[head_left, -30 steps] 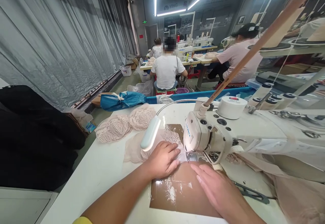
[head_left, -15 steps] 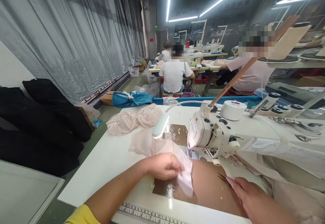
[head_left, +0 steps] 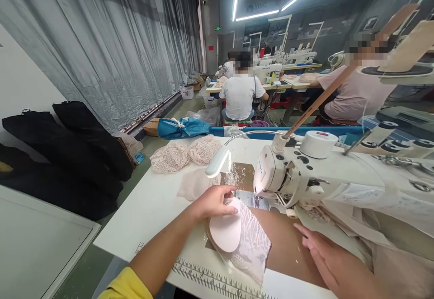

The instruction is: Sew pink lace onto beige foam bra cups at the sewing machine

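My left hand (head_left: 220, 204) holds a lace bra cup (head_left: 252, 233) over the brown sewing plate, its thumb on the smooth pale pad (head_left: 225, 231) and the other fingers partly out of sight behind it. The patterned lace spreads to the right of the pad, down toward the table edge. My right hand (head_left: 320, 249) rests over the right side of the brown plate (head_left: 285, 240), fingers stretched out; no tool shows in it, though its palm is hidden. The needle area of a white sewing machine (head_left: 271, 172) stands just beyond both hands.
Pale lace cups (head_left: 172, 156) lie at the table's back left, near a lit lamp (head_left: 217, 161). A ruler strip (head_left: 217, 283) runs along the front edge. Beige fabric (head_left: 389, 254) is heaped at right. Thread spools (head_left: 384, 129) stand behind the machine. Co-workers (head_left: 240, 95) sit farther ahead.
The bra cup is turned so its smooth pad faces up and its lace is spread out. My left thumb has shifted onto the pad. Dark snips seen in my right hand no longer show.
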`<state>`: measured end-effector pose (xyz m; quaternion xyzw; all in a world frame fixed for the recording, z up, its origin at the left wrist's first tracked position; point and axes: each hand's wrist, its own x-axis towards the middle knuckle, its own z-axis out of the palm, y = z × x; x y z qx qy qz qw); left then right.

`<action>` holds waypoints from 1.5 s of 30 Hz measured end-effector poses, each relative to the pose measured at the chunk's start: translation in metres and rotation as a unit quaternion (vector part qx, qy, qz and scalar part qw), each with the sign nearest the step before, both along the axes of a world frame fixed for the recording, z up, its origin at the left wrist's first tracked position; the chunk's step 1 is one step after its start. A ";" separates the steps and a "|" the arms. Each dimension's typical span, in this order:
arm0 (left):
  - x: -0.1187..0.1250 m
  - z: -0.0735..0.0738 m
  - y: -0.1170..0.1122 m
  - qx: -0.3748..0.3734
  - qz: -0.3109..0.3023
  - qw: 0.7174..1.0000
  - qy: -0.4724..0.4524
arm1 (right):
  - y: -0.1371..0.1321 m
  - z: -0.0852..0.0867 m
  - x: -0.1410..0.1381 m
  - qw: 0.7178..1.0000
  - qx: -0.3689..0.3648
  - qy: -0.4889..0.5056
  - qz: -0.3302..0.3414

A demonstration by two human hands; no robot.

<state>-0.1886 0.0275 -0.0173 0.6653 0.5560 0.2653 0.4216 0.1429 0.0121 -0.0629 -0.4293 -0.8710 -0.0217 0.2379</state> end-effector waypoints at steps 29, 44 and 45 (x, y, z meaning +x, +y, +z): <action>0.018 -0.003 -0.016 -0.146 -0.079 0.945 -0.282 | 0.009 0.044 -0.103 0.860 -0.456 0.218 0.074; 0.017 -0.005 -0.017 -0.175 -0.138 0.945 -0.241 | 0.011 0.041 -0.100 0.831 -0.502 0.212 0.110; 0.017 -0.006 -0.017 -0.178 -0.138 0.946 -0.233 | 0.010 0.044 -0.102 0.831 -0.503 0.211 0.113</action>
